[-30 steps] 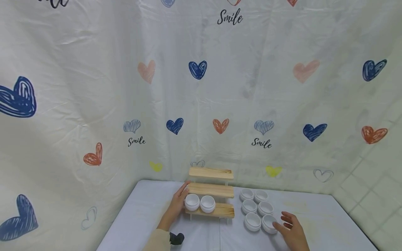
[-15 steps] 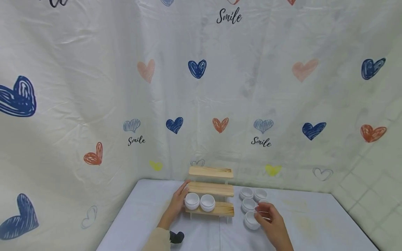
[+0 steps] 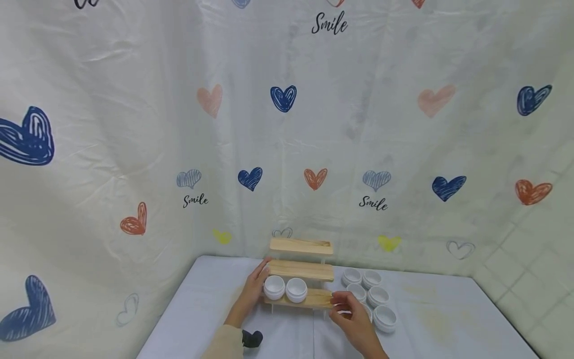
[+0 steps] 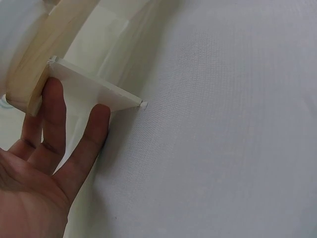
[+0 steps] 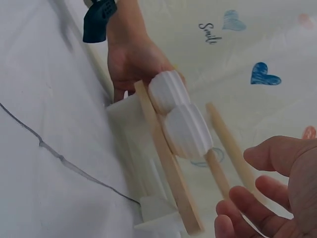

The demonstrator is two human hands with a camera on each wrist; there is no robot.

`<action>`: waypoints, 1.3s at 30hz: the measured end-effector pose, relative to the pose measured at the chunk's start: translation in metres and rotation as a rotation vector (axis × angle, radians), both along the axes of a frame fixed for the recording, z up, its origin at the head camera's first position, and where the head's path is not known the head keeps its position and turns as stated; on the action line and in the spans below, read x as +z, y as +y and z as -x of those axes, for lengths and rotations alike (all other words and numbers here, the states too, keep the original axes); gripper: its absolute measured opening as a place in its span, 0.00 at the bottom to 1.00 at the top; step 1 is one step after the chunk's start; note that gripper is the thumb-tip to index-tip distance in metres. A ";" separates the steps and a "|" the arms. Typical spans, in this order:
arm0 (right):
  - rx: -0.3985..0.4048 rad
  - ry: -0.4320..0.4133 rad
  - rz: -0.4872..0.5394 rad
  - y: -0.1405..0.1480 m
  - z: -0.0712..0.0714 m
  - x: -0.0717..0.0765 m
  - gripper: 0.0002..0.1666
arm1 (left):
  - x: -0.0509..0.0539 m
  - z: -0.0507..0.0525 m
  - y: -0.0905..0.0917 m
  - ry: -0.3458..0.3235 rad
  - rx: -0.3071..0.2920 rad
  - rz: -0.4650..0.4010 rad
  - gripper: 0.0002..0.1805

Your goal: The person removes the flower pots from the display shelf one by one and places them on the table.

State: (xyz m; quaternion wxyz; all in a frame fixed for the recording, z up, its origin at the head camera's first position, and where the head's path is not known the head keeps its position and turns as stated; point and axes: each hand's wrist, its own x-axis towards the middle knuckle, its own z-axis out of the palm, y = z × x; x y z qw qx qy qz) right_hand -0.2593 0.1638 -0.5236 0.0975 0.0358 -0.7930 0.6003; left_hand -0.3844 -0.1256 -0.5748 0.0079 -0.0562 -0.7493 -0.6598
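Note:
A three-tier wooden display stand (image 3: 300,270) with white supports stands on the table. On the left part of its lowest board sit two small white bowls (image 3: 274,288), side by side. My left hand (image 3: 252,290) is at the stand's left end. In the left wrist view its fairly straight fingers touch the white side support (image 4: 91,87); the thumb is hidden. My right hand (image 3: 354,319) is beside the right end of the lowest board, and the right wrist view shows its fingers loosely bent around nothing. Whether it touches the board I cannot tell.
Right of the stand, several more white bowls (image 3: 384,318) stand in two columns, one partly behind my right hand. A white cloth covers the table (image 3: 430,319). Behind it hangs a curtain (image 3: 341,139) printed with hearts. A black object (image 3: 252,340) is near my left wrist.
My right hand has moved left, from the nearest right bowl across the group to the stand's right end, carrying nothing. The left hand and the bowls have stayed in place.

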 end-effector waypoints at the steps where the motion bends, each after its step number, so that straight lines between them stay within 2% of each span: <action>1: 0.002 -0.001 0.000 -0.002 0.002 0.000 0.23 | 0.000 0.000 0.000 0.003 -0.002 0.003 0.35; 4: 0.008 -0.003 0.002 -0.009 0.007 0.001 0.25 | 0.000 0.001 0.001 0.002 -0.003 0.000 0.35; 11: 0.041 0.082 0.011 -0.021 0.019 -0.002 0.24 | 0.000 0.003 0.000 -0.015 -0.007 -0.027 0.33; 14: 0.052 0.086 0.024 -0.026 0.023 -0.003 0.25 | -0.001 0.003 -0.001 -0.016 -0.010 -0.022 0.35; 21: 0.058 0.039 0.010 -0.034 0.034 -0.005 0.26 | -0.001 0.004 -0.003 -0.002 -0.025 -0.029 0.38; 27: 0.059 0.014 -0.020 -0.039 0.039 -0.009 0.29 | -0.005 0.004 -0.002 -0.027 -0.037 -0.031 0.37; 33: 0.077 0.002 -0.015 -0.043 0.045 -0.010 0.30 | -0.003 0.001 -0.001 -0.016 -0.032 -0.029 0.34; 39: 0.118 0.008 -0.023 -0.048 0.049 -0.009 0.31 | -0.003 0.004 -0.002 -0.010 -0.035 -0.022 0.35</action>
